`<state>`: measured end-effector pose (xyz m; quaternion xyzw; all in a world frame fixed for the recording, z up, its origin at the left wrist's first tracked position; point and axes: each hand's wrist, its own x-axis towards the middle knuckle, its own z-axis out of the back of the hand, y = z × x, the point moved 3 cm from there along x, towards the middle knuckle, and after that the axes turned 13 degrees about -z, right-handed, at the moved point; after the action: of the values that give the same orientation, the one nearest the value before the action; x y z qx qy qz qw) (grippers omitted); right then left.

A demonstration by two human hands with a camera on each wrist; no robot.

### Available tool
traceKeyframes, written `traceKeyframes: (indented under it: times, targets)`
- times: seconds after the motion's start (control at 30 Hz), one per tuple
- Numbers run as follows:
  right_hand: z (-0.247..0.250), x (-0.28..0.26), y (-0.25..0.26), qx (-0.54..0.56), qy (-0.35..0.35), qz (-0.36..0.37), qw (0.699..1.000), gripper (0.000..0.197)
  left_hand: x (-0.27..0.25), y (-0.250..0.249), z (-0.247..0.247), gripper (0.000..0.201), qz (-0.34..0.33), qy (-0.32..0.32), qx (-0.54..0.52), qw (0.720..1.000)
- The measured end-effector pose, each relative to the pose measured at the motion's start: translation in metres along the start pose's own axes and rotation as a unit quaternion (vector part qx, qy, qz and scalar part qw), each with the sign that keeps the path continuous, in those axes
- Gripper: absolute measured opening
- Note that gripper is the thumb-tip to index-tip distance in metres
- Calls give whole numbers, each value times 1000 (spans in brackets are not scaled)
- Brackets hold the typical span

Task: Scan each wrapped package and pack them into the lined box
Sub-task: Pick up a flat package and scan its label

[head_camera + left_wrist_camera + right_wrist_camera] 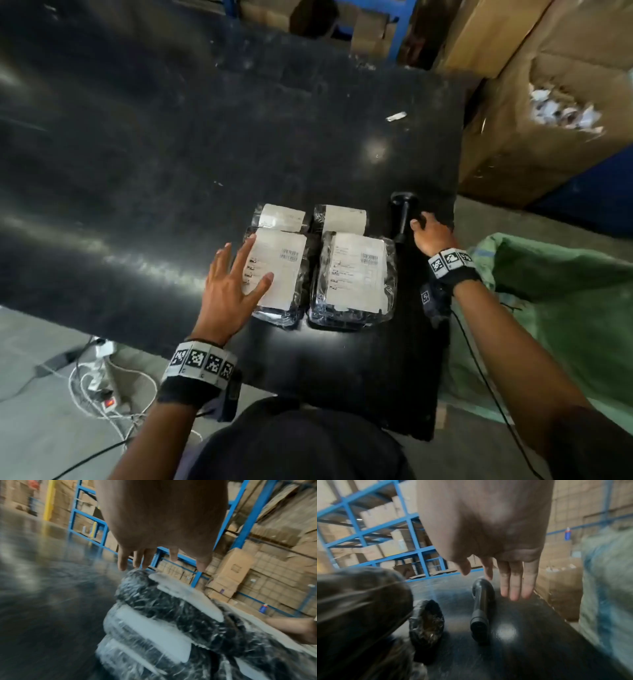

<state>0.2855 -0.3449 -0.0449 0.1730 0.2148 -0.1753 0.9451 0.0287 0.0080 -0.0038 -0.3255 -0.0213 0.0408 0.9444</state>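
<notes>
Packages, four of them, wrapped in clear film over dark contents, sit in a two-by-two block on the black desk (171,154) near its front right corner. Front-left package (279,274) and front-right package (354,274) lie flat, long axes running front to back, white labels up, barcodes toward the right edge of each label. Rear-left package (281,216) and rear-right package (342,219) sit just behind them, touching or nearly so, labels up; only their far halves show.

Left hand (227,291) is over the front-left package, fingers (245,258) spread apart and straight, thumb lying across the label, gripping nothing. Left wrist view is blurred; fingers (122,561) hang straight above the wrapped stack.

Barcode scanner (404,212), black, lies on the desk just right of the packages, long axis front to back, head pointing away from the person. Right hand (431,236) is at the scanner's right side, fingers (515,586) straight and close together in the right wrist view, beside the scanner (482,604), not curled round it; contact cannot be told.

Green woven sack (548,291) hangs open off the right edge of the desk. Cardboard box (534,137) with white scraps inside stands beyond it on the right. White paper scrap (396,116) lies farther back on the desk. Power strip (108,402) and cables lie on the floor at lower left. Blue shelving (368,534) with cartons stands behind.
</notes>
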Motion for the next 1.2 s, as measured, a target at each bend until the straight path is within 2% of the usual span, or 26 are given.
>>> traceKeyframes:
  times: [0.1, 0.2, 0.3, 0.37, 0.43, 0.57, 0.7, 0.9, 1.07, 1.2]
  targets:
    - [-3, 20, 13, 125, 40, -42, 990, 65, -2, 15, -6, 89, 57, 11, -72, 996]
    - [-17, 43, 22, 239, 73, -66, 966, 66, -2, 21, -8, 92, 47, 8, -122, 991]
    - [-37, 73, 25, 317, 92, -77, 941, 70, 3, 27, -8, 100, 84, 4, -159, 984]
    - [-45, 80, 33, 395, 113, -96, 907, 75, 4, 29, -10, 100, 105, -2, -177, 979]
    - [-50, 82, 36, 454, 135, -120, 873, 64, 5, 29, -12, 99, 106, -10, -187, 976]
    - [-45, 84, 37, 450, 116, -112, 878, 56, 5, 21, -13, 96, 94, -10, -171, 981]
    - [-34, 75, 33, 445, 107, -99, 883, 53, 4, 10, -12, 89, 39, -58, -127, 989]
    - [3, 23, 29, 473, 85, -14, 877, 50, -2, -12, -5, 73, 32, -128, -61, 989]
    - [49, -65, 20, 496, 44, 90, 863, 45, -6, -33, 14, 72, 39, -182, -48, 981]
    - [80, -149, 11, 507, 40, 160, 846, 36, -10, -59, 36, 70, 34, -256, -68, 964]
